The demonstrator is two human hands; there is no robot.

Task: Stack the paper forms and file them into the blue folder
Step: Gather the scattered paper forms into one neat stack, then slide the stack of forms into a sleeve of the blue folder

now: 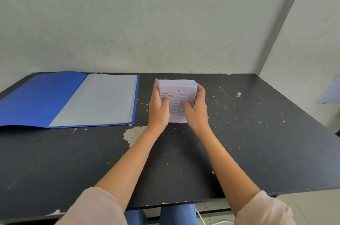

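Note:
A stack of pale pink paper forms (176,90) with printed table lines is held upright-tilted over the black table, right of centre. My left hand (159,108) grips its left edge, thumb on the front sheet. My right hand (196,109) grips its right edge the same way. The blue folder (36,99) lies open flat at the table's back left, its clear grey plastic sleeve page (99,99) facing up on the right half. The forms are apart from the folder, a short gap to its right.
The black table (257,142) has chipped paint and a worn pale patch (133,133) near my left wrist. A grey wall stands right behind the table, and a side wall closes the right. The table's front edge runs close to my lap.

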